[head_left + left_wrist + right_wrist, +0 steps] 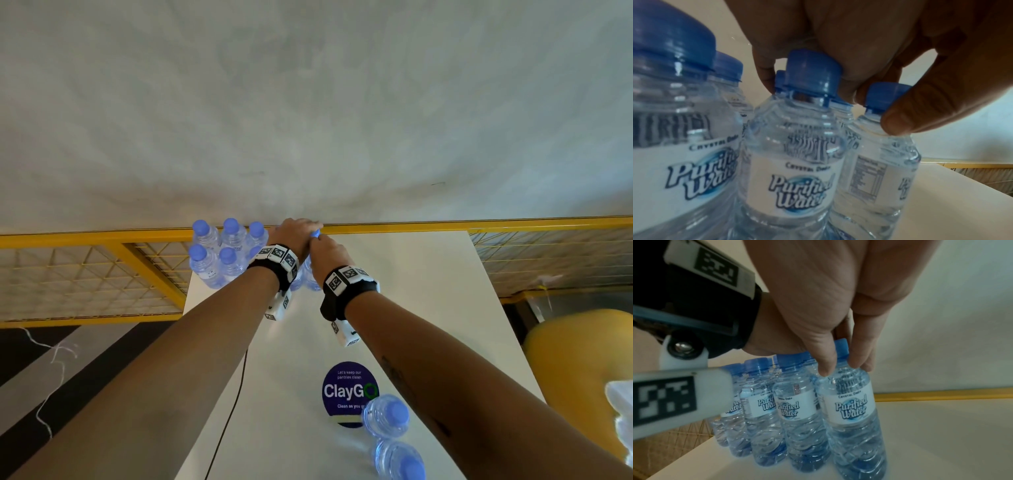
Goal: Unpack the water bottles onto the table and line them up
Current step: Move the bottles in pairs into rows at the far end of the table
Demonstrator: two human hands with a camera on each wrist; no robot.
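Observation:
Several clear water bottles (222,253) with blue caps stand bunched at the far left corner of the white table (411,291). My left hand (296,230) lies over the caps at the bunch's right end. In the left wrist view its fingers (764,78) curl down around one blue cap (812,76). My right hand (327,248) pinches the neck of the rightmost bottle (851,410) under its cap, thumb in front and fingers behind (840,366). That bottle stands upright on the table, touching its neighbour. Two more bottles (387,414) (400,462) stand near the front right.
A round blue ClayGo sticker (346,390) lies on the table in front of me. Yellow mesh railing (102,267) runs behind and left of the table. A yellow rounded object (575,359) sits to the right, and a thin cable (233,394) hangs at the left edge.

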